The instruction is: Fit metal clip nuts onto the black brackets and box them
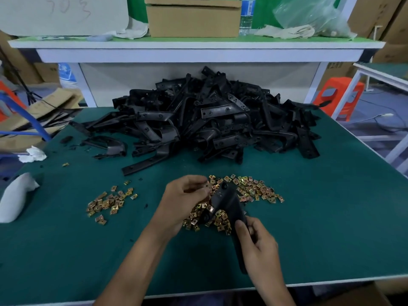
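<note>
A black bracket (229,206) lies slanted above the green table (331,228), over a spread of brass clip nuts (256,191). My right hand (258,246) grips the bracket's near end. My left hand (187,195) pinches a clip nut (209,187) at the bracket's far end. One clip nut (211,209) sits fitted on the bracket's left edge. A second, smaller scatter of clip nuts (108,202) lies to the left. A big heap of black brackets (209,120) fills the back of the table.
A cardboard box (194,18) stands on the shelf (198,44) behind, beside a water bottle (246,16) and rags. White crumpled paper (33,154) and a white bag (15,195) lie at the table's left edge. An orange stool (340,96) stands at the right.
</note>
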